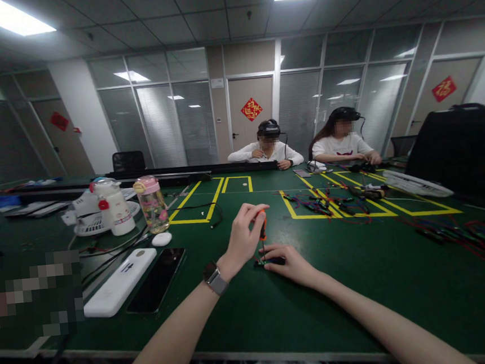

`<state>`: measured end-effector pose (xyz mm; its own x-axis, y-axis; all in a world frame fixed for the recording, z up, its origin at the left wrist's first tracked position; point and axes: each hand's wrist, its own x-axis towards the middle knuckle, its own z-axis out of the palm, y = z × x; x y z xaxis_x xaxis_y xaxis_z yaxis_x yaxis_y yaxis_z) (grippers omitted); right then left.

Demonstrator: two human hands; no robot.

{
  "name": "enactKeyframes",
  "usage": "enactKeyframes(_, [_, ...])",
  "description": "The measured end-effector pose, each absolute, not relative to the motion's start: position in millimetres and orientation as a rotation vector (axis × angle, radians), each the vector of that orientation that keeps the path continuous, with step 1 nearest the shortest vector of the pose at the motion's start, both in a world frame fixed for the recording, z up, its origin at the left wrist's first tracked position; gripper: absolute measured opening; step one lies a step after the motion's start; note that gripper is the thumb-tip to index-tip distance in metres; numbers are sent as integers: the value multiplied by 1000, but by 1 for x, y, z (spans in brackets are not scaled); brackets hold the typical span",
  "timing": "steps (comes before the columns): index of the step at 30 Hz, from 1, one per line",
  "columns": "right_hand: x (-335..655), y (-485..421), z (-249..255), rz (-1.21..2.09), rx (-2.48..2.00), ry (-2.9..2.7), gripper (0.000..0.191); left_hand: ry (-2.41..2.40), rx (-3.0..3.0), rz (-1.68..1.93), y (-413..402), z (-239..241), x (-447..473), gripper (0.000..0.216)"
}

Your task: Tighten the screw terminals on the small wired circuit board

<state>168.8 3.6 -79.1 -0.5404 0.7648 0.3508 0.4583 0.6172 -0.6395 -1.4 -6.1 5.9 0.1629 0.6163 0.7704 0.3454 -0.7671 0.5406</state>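
Observation:
My left hand [246, 234], with a watch on its wrist, is closed round the orange and black handle of a screwdriver [263, 231]. The screwdriver stands upright, its thin shaft pointing down at a small green and black part [261, 263] on the table. My right hand [292, 262] rests on the table and grips that part from the right, fingers partly hiding it. Whether the tip sits in a screw is too small to tell.
On the green table [246, 317], a white power bank [122, 283], a dark phone [157, 280], a pink-lidded bottle [151, 204] and a white jug [115, 210] stand left. Wire bundles [463, 236] lie right. Two people [265, 149] sit opposite.

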Motion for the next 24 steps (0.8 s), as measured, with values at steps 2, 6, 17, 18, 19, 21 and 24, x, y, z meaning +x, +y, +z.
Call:
enactKeyframes(2, [169, 4, -79, 642, -950, -2224, 19, 850, 2182, 1595, -7, 6, -1, 28])
enactKeyframes(6, [169, 3, -78, 647, -947, -2233, 20, 795, 2049, 1554, -2, 3, 2, 25])
enactKeyframes(17, [169, 2, -75, 643, -964, -2268, 22, 751, 1933, 1447, 0, 0, -3, 36])
enactKeyframes(18, [170, 1, -74, 642, -965, -2278, 22, 721, 1896, 1424, 1, 0, -3, 38])
enactKeyframes(19, [170, 1, -73, 641, -962, -2290, 23, 703, 1877, 1412, 2, -1, -3, 39])
enactKeyframes(21, [172, 0, -71, 647, -946, -2317, 24, 700, 1895, 1423, 3, -1, -2, 38])
enactKeyframes(24, [174, -1, -70, 658, -938, -2297, 24, 807, 2060, 1529, 3, -1, -3, 31])
